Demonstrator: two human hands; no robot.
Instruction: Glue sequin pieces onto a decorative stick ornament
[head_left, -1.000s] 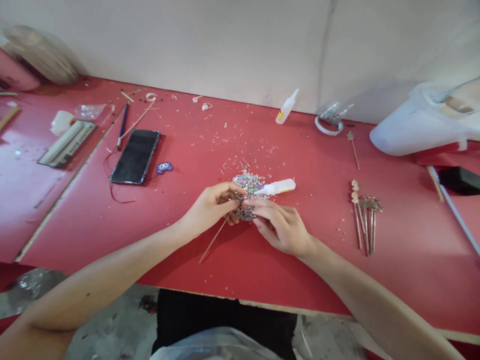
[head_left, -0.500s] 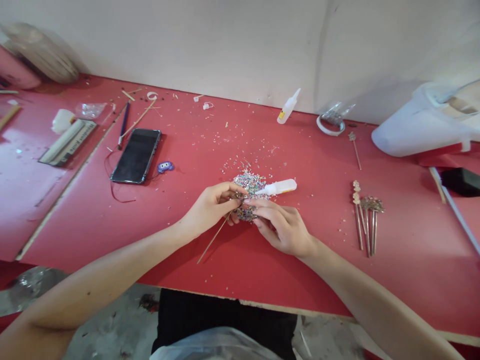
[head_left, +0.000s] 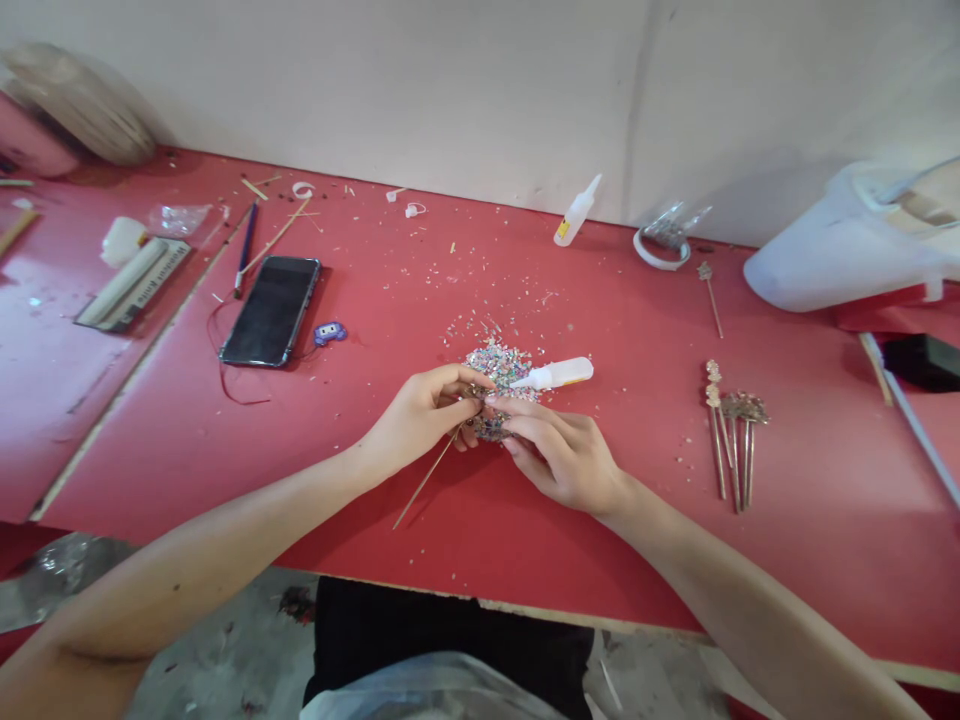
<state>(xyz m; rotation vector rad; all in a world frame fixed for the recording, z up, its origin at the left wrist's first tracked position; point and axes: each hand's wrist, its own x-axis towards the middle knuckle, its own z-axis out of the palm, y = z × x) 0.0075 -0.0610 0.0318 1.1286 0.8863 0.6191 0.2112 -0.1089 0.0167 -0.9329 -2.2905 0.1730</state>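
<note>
My left hand point(head_left: 427, 410) is closed on a thin stick point(head_left: 425, 485) that slants down toward the table's front edge. The stick's upper end is hidden among my fingers. My right hand point(head_left: 566, 450) meets it there, its fingers bent close to the left fingertips; whatever its fingertips pinch is too small to make out. Beneath and behind both hands lies a heap of glittering shell-like chips point(head_left: 499, 360). A white glue bottle point(head_left: 562, 373) rests on its side at the heap's right, its nozzle pointing left over the chips.
Decorated hairpin-like sticks point(head_left: 735, 440) lie at the right. A second glue bottle point(head_left: 576, 215) stands near the wall, with a tape roll point(head_left: 661, 250) and white bucket point(head_left: 840, 240) beyond. On the left are a phone point(head_left: 271, 312), a purple charm point(head_left: 330, 333) and a brush point(head_left: 247, 250).
Almost nothing differs. My right fingers have shifted very slightly to the left, while the stick and my left hand keep their place.
</note>
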